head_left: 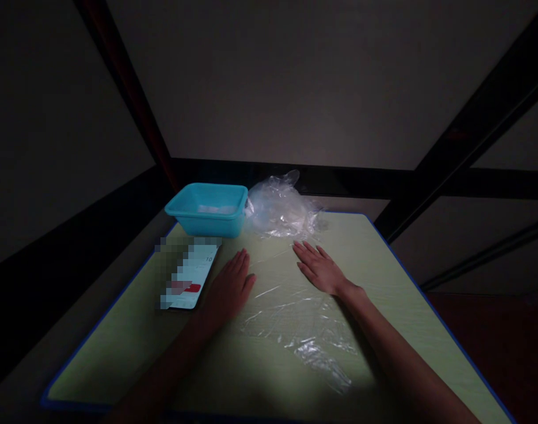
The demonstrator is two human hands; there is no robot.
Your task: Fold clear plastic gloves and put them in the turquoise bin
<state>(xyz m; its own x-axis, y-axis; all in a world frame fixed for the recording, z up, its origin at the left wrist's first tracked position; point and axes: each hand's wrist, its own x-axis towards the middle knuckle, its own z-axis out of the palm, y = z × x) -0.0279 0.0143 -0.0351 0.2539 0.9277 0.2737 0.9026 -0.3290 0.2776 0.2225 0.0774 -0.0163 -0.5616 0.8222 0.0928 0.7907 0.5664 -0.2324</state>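
Observation:
A clear, creased plastic bag (295, 315) lies flat on the pale green table, between my two hands. My left hand (230, 287) rests palm down at the bag's left side, fingers stretched out and holding nothing. On the right, my right hand (318, 266) lies palm down by the bag's upper right part, its fingers spread and nothing gripped. Beyond the hands sits a crumpled heap of clear plastic bags (281, 209). The flat bag's exact edges are hard to make out.
A blue plastic basin (211, 225) with something pale inside stands at the table's back left. A phone with a lit screen (197, 274) lies left of my left hand. The table (396, 330) has a blue edge; a wall rises behind it.

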